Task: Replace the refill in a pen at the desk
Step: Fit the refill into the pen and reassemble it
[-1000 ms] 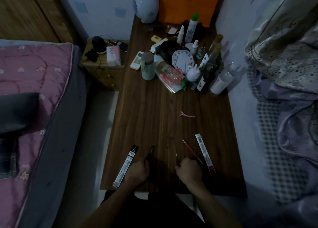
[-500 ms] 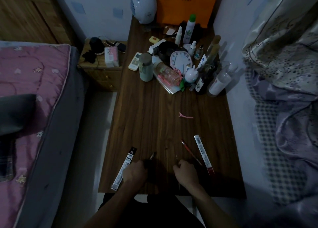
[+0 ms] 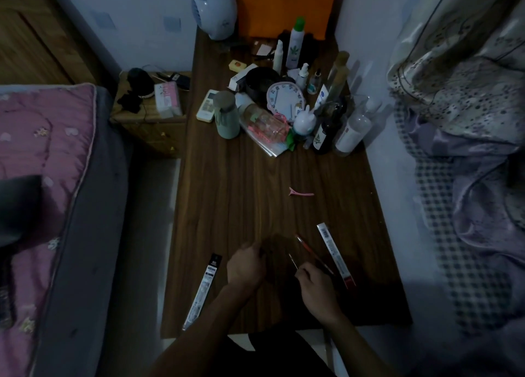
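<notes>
Pinching thin refill (image 3: 292, 260), right hand (image 3: 316, 285); left hand (image 3: 245, 265) curled nearby, possibly round something dark.

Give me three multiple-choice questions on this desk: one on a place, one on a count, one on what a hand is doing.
1. Where on the desk does the pink hair clip lie? A near edge; B far end; C bare middle.
2. How many refill packets lie on the desk? A one; B two; C four.
3. The right hand: A pinches a thin refill; B lies flat, open; C is out of view.
Answers: C, the clip lies alone on bare wood mid-desk; B, one packet lies left, one right; A, the hand grips the refill's near end.
</notes>
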Tool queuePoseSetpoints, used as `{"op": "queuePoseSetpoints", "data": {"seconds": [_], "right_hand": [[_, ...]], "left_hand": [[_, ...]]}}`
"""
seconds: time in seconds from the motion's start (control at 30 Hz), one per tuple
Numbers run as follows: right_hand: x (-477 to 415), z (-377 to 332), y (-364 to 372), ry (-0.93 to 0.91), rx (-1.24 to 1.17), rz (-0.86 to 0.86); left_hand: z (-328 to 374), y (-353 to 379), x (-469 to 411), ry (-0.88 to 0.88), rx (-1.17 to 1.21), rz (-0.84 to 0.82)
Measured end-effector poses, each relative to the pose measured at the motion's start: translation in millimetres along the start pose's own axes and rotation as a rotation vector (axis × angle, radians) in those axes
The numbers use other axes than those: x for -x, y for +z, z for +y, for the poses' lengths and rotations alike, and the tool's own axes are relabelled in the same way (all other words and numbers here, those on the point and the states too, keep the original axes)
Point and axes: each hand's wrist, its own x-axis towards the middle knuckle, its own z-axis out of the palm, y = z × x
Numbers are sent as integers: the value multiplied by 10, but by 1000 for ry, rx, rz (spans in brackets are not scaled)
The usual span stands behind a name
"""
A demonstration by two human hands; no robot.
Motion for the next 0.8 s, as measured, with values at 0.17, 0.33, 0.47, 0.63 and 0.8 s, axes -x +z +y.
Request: {"op": "queuePoseSetpoints", "data": {"seconds": [0.17, 0.33, 0.47, 0.63, 0.8], "right_hand": [[-15, 5, -26, -36, 8, 73], [5, -2, -35, -90, 14, 114], [29, -8, -36, -106, 23, 119], [73, 3, -47, -140, 21, 139], [87, -39, -78, -76, -18, 80]], "left_hand": [[-4, 65, -155, 48, -40, -60], [-19, 122, -166, 103, -73, -95], [-13, 157, -164, 132, -81, -86], [69, 107, -183, 95, -86, -106], [219, -125, -103, -161, 506, -129]]}}
